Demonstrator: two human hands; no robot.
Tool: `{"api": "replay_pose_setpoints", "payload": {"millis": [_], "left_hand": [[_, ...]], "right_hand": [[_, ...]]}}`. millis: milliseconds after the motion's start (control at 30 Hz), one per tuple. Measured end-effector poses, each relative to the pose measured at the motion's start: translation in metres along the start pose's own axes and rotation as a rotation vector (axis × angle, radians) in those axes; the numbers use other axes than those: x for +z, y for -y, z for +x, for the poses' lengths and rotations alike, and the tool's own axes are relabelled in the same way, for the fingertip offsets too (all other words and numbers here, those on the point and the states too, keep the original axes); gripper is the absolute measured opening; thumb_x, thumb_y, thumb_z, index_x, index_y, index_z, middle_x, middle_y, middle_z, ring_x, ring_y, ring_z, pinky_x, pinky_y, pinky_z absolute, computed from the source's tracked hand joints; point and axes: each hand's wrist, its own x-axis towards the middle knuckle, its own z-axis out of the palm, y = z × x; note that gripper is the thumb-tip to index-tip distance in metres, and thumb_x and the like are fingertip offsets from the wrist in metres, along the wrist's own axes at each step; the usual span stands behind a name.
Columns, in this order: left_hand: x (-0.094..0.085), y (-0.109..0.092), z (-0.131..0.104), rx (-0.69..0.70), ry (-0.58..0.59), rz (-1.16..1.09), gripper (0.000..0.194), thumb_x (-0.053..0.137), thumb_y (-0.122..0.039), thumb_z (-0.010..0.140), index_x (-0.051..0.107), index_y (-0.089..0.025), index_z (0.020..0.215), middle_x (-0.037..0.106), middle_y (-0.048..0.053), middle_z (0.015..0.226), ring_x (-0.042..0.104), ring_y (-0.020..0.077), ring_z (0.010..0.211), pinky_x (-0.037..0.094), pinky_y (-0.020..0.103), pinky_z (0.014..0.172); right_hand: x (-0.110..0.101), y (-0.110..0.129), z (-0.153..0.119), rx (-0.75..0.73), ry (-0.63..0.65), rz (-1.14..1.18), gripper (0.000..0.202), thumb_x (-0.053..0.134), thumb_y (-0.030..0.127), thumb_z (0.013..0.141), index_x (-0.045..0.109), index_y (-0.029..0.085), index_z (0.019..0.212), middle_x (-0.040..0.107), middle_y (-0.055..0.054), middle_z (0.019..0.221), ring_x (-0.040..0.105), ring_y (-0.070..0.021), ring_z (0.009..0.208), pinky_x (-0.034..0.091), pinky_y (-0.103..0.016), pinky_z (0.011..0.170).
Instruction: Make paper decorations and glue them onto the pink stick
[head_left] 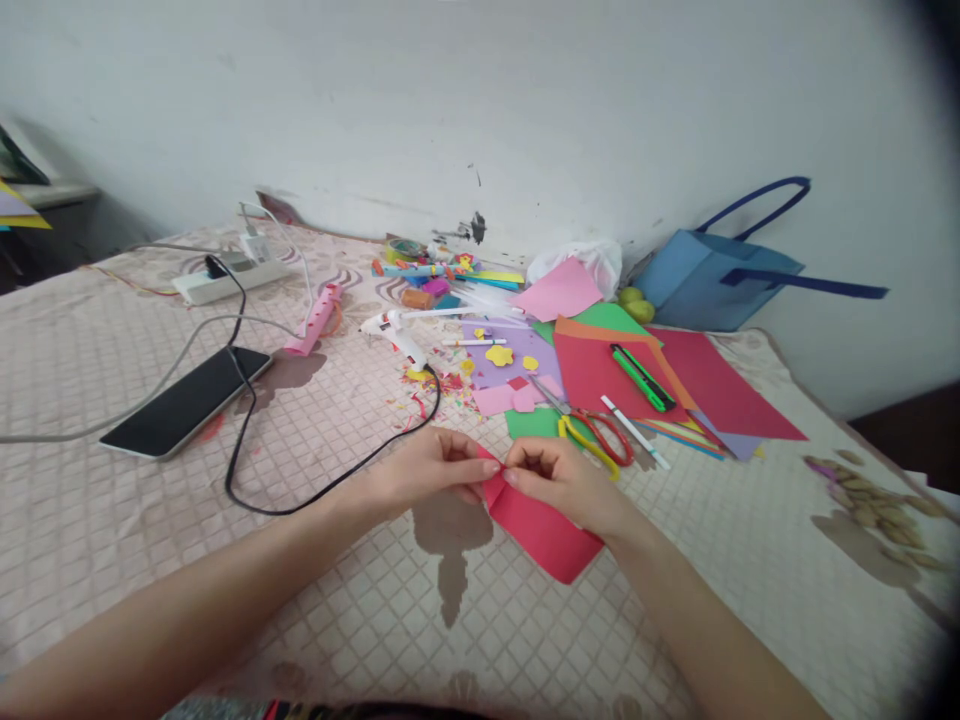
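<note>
A strip of red paper [544, 535] hangs between my hands above the patterned tablecloth, its far end folded and its near end loose toward the lower right. My left hand [442, 465] pinches the folded end from the left, thumb on top. Close beside it, my right hand [559, 480] pinches the same end between thumb and fingers. The two thumb tips nearly meet at the fold. Just beyond my right hand lie scissors [607, 435] with red and yellow handles.
A white glue gun [397, 335] with a black cord lies ahead, near paper scraps. A tablet [187, 405] and power strip [232, 280] are left. Coloured sheets [735, 385], a green cutter [643, 378] and a blue bag [712, 275] stand or lie right.
</note>
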Motion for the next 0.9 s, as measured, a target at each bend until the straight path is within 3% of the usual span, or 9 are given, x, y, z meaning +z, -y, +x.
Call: {"api": "replay_pose_setpoints", "payload": {"millis": [133,300,433,633,900], "left_hand": [[0.0004,0.0048,0.0013,0.0,-0.02,-0.006,0.026,0.074,-0.035,0.063,0.064,-0.012,0.068,0.065,0.001,0.063,0.061,0.0101,0.057,0.051,0.023,0.062],[-0.0006,0.005,0.0018,-0.001,-0.051,-0.028,0.025,0.073,-0.035,0.065,0.061,-0.013,0.064,0.066,0.001,0.063,0.061,0.0106,0.057,0.051,0.023,0.061],[-0.0007,0.0032,0.0012,-0.012,-0.05,-0.015,0.025,0.073,-0.035,0.065,0.062,-0.012,0.064,0.065,0.001,0.062,0.061,0.01,0.056,0.05,0.022,0.06],[-0.0013,0.0022,0.0007,-0.028,-0.046,-0.022,0.025,0.073,-0.034,0.065,0.064,-0.012,0.068,0.066,0.001,0.062,0.061,0.0103,0.056,0.051,0.022,0.059],[-0.0023,0.001,0.0005,-0.041,-0.021,-0.098,0.024,0.073,-0.033,0.065,0.065,-0.011,0.069,0.065,0.002,0.061,0.06,0.0101,0.055,0.051,0.022,0.058]], "right_hand": [[0.0006,0.0003,0.0003,0.026,0.004,0.014,0.017,0.054,0.028,0.082,0.054,0.017,0.069,0.049,0.004,0.062,0.042,-0.0086,0.056,0.031,-0.021,0.051],[-0.0002,0.0006,-0.0001,0.121,-0.028,0.137,0.035,0.043,0.047,0.087,0.057,0.017,0.074,0.052,0.002,0.061,0.045,-0.0091,0.053,0.034,-0.022,0.048],[-0.0004,0.0028,-0.0009,0.162,-0.003,0.207,0.044,0.038,0.053,0.088,0.058,0.016,0.073,0.055,0.0,0.061,0.048,-0.0097,0.052,0.036,-0.022,0.048],[-0.0015,0.0081,-0.0019,0.157,0.023,0.171,0.038,0.053,0.051,0.081,0.053,0.016,0.066,0.044,0.005,0.054,0.037,-0.0065,0.047,0.027,-0.021,0.044],[-0.0037,0.0031,-0.0036,0.196,0.227,0.436,0.028,0.067,0.04,0.072,0.054,0.015,0.071,0.05,0.004,0.063,0.041,-0.0054,0.05,0.029,-0.018,0.046]]}}
